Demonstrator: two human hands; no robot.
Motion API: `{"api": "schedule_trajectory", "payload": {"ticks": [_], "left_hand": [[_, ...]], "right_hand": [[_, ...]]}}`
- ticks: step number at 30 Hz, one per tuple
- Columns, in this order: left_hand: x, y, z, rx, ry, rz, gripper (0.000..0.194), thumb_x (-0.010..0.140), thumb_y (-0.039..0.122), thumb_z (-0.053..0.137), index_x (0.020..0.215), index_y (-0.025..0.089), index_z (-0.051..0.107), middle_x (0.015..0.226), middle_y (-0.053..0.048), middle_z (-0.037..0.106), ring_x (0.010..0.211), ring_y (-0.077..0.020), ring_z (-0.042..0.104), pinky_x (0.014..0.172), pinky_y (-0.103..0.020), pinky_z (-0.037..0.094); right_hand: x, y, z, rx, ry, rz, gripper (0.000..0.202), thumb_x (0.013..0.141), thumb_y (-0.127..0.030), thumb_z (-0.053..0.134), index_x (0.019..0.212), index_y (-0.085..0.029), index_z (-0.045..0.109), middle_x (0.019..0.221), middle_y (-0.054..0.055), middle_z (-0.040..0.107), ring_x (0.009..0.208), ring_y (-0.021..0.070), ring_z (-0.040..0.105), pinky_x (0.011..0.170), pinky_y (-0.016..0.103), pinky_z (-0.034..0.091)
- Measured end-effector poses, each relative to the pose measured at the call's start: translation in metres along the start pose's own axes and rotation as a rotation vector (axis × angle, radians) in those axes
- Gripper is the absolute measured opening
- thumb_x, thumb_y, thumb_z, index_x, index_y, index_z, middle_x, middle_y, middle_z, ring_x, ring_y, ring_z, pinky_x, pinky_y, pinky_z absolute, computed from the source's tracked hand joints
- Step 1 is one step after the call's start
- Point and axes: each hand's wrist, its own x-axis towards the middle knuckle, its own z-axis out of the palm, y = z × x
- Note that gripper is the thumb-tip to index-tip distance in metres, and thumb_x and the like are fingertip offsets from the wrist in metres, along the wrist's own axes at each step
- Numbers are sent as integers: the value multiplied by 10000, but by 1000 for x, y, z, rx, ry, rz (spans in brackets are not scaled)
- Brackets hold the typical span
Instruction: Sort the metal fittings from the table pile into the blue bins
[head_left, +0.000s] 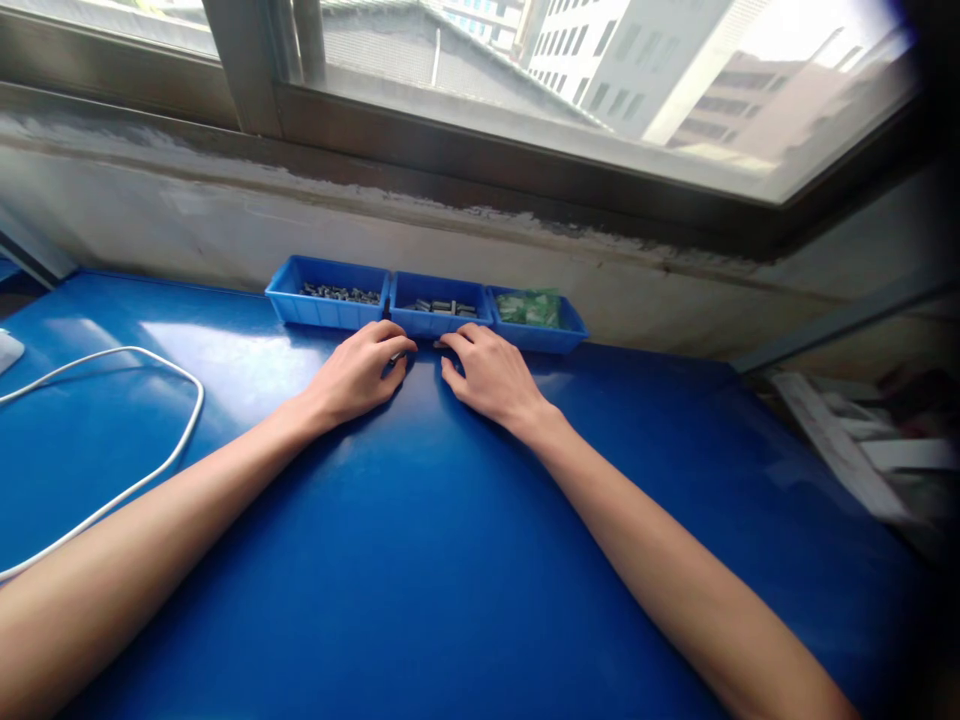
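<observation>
My left hand (361,368) rests low over the blue table, in front of the gap between the left and middle bins. Its fingers are curled, and a small grey metal part (397,356) shows between thumb and fingers. Just to the right, my right hand (491,372) lies in front of the middle bin, fingers bent and the thumb a little apart. A tiny light piece (439,344) shows at its fingertips; its kind is too small to make out. The left blue bin (322,312) holds many small metal pieces, the middle blue bin (435,322) larger grey metal pieces.
The right blue bin (540,340) contains green and clear plastic packets (531,306). A white cable (196,400) loops over the left of the blue table (442,560). Behind the bins stand a wall and a window frame (450,150). Blurred pale items (862,430) lie beyond the right edge.
</observation>
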Motion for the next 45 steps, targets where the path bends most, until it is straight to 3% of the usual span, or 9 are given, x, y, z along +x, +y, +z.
{"api": "schedule_trajectory", "payload": {"ticks": [7, 13, 19, 23, 28, 34, 38, 41, 45], "left_hand": [[1, 0, -2, -71, 30, -26, 276, 947, 264, 526, 1099, 176, 738, 1163, -110, 701, 980, -231, 688, 907, -351, 551], [2, -2, -3, -157, 79, -125, 262, 925, 290, 605, 1116, 177, 746, 1058, -96, 766, 882, -226, 730, 857, -352, 574], [1, -6, 0, -234, 110, -162, 262, 910, 266, 625, 1126, 168, 738, 1028, -85, 769, 856, -207, 738, 817, -318, 581], [2, -4, 0, -205, 97, -151, 249, 912, 239, 609, 1111, 165, 738, 1027, -82, 762, 854, -201, 732, 819, -317, 574], [3, -2, -2, -174, 82, -135, 236, 917, 224, 597, 1091, 161, 744, 1007, -79, 759, 857, -200, 723, 820, -314, 565], [3, -4, -1, -176, 90, -109, 238, 933, 230, 576, 1092, 171, 743, 1040, -85, 765, 901, -212, 724, 835, -321, 567], [3, -2, -3, -198, 122, -115, 238, 952, 258, 565, 1078, 178, 750, 1029, -79, 770, 898, -213, 727, 840, -324, 568], [4, -1, -4, -230, 141, -131, 243, 962, 275, 561, 1075, 181, 754, 1040, -77, 771, 924, -217, 727, 869, -331, 563], [4, -4, -3, -323, 165, -210, 240, 944, 293, 590, 1068, 171, 756, 1036, -82, 770, 923, -220, 727, 825, -323, 582]], "right_hand": [[2, 7, 6, 192, 31, -37, 188, 968, -240, 554, 1080, -166, 685, 1090, 116, 691, 1039, 244, 626, 917, 344, 486], [4, 8, 19, 520, 110, -27, 277, 888, -222, 656, 1153, -158, 706, 1022, 93, 688, 874, 188, 649, 841, 325, 523], [10, 4, 24, 1419, 55, 279, 311, 852, -384, 717, 1097, -192, 732, 961, 51, 744, 837, 154, 714, 814, 291, 577], [12, 5, 22, 1777, 44, 491, 205, 743, -244, 808, 931, -169, 780, 950, 53, 777, 877, 142, 741, 861, 227, 579], [12, 5, 21, 1827, 56, 514, 256, 688, -159, 862, 934, -172, 788, 959, 58, 797, 945, 150, 749, 895, 209, 579], [13, 5, 22, 1821, 48, 520, 320, 724, -438, 872, 857, -166, 768, 833, 56, 784, 711, 113, 734, 645, 172, 579], [12, 6, 22, 1752, 50, 479, 432, 726, -560, 832, 754, -139, 739, 636, 32, 707, 462, 67, 588, 440, 173, 451], [12, 6, 24, 1743, 56, 447, 383, 732, -512, 843, 782, -143, 753, 627, 5, 678, 455, 50, 533, 433, 182, 407], [11, 7, 24, 1794, 83, 464, 296, 664, -327, 908, 895, -185, 789, 765, 4, 730, 619, 65, 607, 615, 192, 511]]}}
